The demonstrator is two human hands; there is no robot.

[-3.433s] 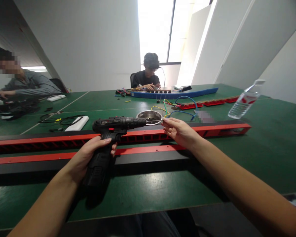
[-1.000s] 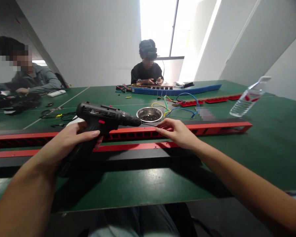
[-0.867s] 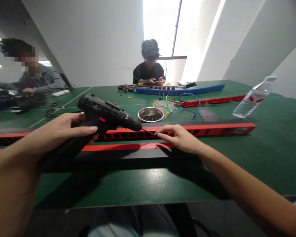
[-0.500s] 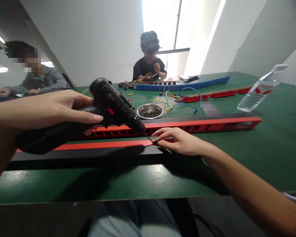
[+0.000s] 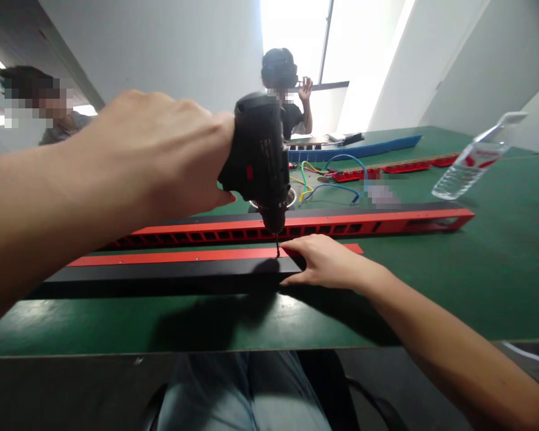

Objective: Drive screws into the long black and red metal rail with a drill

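My left hand point(image 5: 175, 152) is closed around the grip of a black cordless screwdriver point(image 5: 263, 149). The tool points down, upright, and its thin bit point(image 5: 277, 245) meets the red strip of a long black-and-red metal rail point(image 5: 170, 272). Near that rail's right end, my right hand point(image 5: 327, 260) grips the edges, thumb on the near side and fingers on the far side, just right of the bit. Any screw under the bit is too small to make out. Behind lies a second red-and-black rail point(image 5: 413, 220) with a row of square openings.
A metal bowl point(image 5: 291, 197) stands half hidden behind the screwdriver. Farther back are coloured wires point(image 5: 336, 187), red strips point(image 5: 406, 169) and a blue rail point(image 5: 363, 148). A plastic bottle point(image 5: 469, 167) stands tilted-looking at right. Two people point(image 5: 296, 111) are across the green table point(image 5: 498, 269).
My left hand has swung the screwdriver from a slant to upright over the rail. My right thumb has shifted from beside the bit to the rail's near side.
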